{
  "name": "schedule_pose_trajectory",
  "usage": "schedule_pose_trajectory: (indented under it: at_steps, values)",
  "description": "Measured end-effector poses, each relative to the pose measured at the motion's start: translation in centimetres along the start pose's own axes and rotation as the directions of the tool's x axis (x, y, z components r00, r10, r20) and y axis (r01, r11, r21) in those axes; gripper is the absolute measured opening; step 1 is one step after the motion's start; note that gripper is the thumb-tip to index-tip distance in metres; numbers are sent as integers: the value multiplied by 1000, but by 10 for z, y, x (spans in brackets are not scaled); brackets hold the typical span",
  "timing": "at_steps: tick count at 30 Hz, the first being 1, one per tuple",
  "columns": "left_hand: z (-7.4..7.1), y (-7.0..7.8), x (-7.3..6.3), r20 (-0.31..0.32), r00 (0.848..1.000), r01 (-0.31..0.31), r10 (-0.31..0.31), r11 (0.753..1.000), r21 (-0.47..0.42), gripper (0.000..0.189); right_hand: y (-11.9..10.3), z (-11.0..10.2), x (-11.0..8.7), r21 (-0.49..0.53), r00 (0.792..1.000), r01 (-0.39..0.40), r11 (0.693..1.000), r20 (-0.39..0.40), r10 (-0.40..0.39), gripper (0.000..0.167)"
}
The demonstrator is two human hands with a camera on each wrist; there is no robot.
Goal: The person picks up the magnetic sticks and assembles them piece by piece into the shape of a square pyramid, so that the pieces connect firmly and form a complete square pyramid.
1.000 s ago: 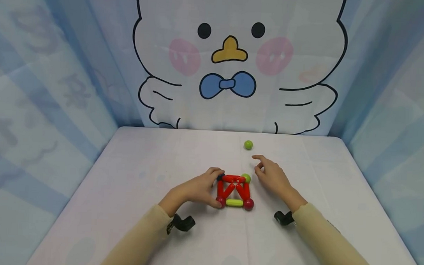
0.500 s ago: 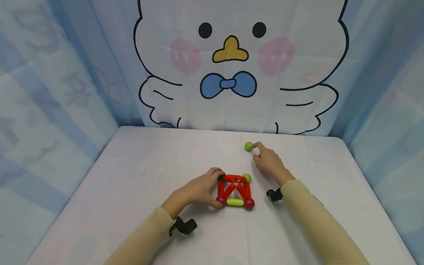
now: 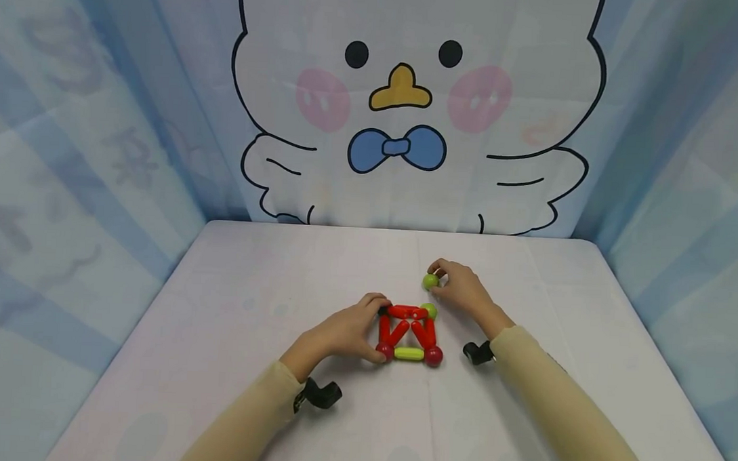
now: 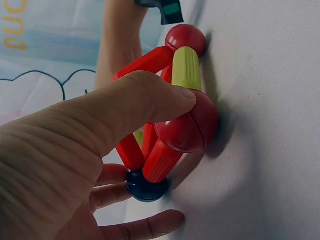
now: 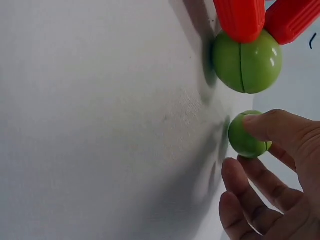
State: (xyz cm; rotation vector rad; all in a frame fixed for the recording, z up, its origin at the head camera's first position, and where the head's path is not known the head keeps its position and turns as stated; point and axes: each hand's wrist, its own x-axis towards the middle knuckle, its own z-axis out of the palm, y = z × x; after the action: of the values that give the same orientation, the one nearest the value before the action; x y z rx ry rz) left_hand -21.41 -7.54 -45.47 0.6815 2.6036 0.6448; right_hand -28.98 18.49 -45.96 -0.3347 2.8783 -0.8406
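Observation:
A small frame of red rods [image 3: 424, 335], a lime rod [image 3: 409, 354] and balls stands on the table. Two red balls [image 3: 433, 356] form its near corners, a green ball [image 3: 429, 310] its far right one. My left hand [image 3: 339, 334] grips its left side: the thumb lies on the near left red ball [image 4: 192, 127], with fingers at the dark blue ball [image 4: 146, 187] behind. Just beyond the frame, my right hand [image 3: 469, 293] pinches a loose green ball [image 5: 246, 137] between thumb and fingers, apart from the frame's green ball [image 5: 250, 62].
The white-covered table [image 3: 270, 268] reaches back to a hanging cloth [image 3: 401, 191] printed with a cartoon bird. Blue patterned cloth [image 3: 72, 179] hangs at both sides. A black wrist camera [image 3: 477, 353] sits below each hand.
My right hand reached out to the far green ball, took it between thumb and fingers, and brought it nearer to the frame. My left hand stays in place on the frame.

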Motion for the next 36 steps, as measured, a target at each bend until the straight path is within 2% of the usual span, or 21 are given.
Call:
schedule_pose_trajectory:
  at_steps: [8, 14, 21, 24, 32, 36]
  values:
    - [1, 1, 0, -6, 1000, 2, -2, 1000, -6, 95, -13, -8, -24, 26, 1000, 23, 999, -9, -22, 36]
    - [1, 1, -2, -9, 1000, 6, -7, 1000, -19, 96, -30, -13, -43, 61, 994, 108, 992, 4, -108, 36]
    - [2, 1, -3, -17, 1000, -18, 18, 1000, -23, 96, -50, -16, -63, 66, 979, 203, 977, -12, -202, 36]
    - [1, 0, -4, -18, 1000, -23, 22, 999, -31, 96, -55, -14, -69, 73, 973, 228, 971, 6, -229, 36]
    - [2, -1, -3, -13, 1000, -20, 20, 999, -30, 95, -53, -9, -81, 126, 970, 223, 967, 66, -232, 44]
    - [1, -1, -5, -15, 1000, -24, 24, 1000, -18, 96, -49, -7, -83, 95, 982, 146, 985, 103, -156, 56]
